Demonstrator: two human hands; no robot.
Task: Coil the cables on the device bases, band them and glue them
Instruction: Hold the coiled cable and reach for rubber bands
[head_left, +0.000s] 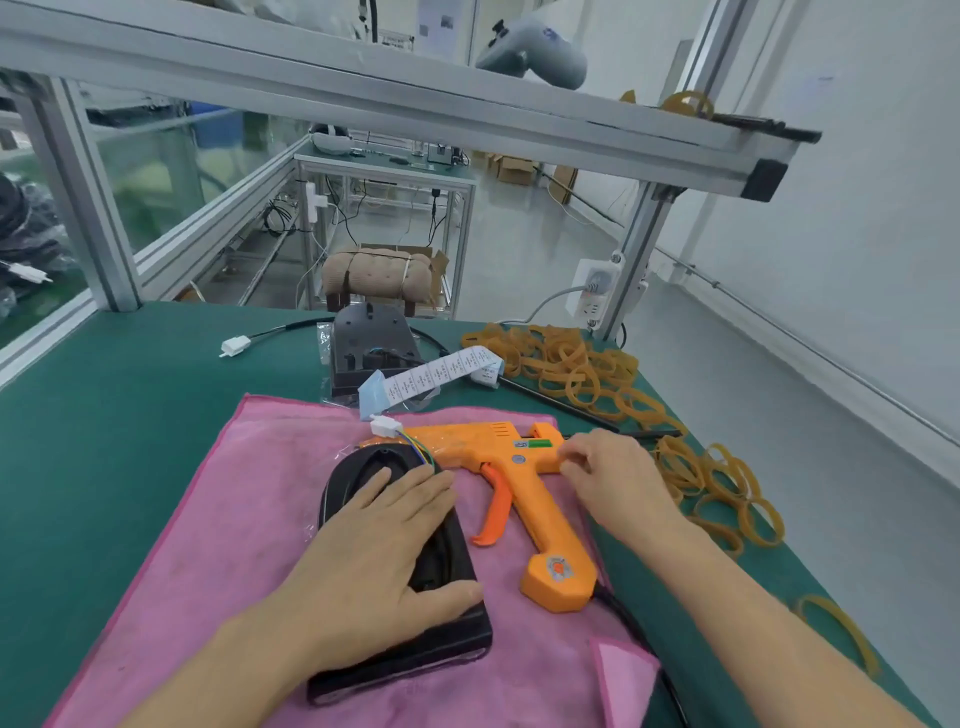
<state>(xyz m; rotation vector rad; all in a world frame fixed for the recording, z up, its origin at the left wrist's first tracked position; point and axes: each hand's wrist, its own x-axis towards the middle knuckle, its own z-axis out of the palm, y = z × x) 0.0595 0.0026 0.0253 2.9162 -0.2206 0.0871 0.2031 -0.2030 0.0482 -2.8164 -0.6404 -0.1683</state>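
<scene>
Head view of a green bench (130, 415) with a pink cloth (218, 545) spread at its centre. The left hand (374, 551) lies flat, fingers straight and slightly spread, pressing on a black device base (447, 639) that rests on the cloth; coiled black cable (441, 551) shows under the palm, and a white connector (384, 426) on thin coloured wires projects from the base at 12 o'clock. Just beside the base, at 3 o'clock, an orange glue gun (524, 499) lies on its side on the cloth, with its black cord leaving the handle foot toward 5 o'clock. The right hand (613, 478) hovers at the rear of the gun body with fingers curled inward; whether they pinch anything cannot be told. A second black base (363, 343) sits on the bench at 12 o'clock of the cloth, with a strip of white labels (441, 374) lying across its near edge and a cable ending in a white plug (236, 345) trailing toward 10 o'clock. A heap of tan rubber bands (571, 369) spreads from 1 o'clock down to 4 o'clock along the right bench edge, and a single band (841, 634) lies apart at 4 o'clock. An aluminium frame (415, 98) spans overhead.
</scene>
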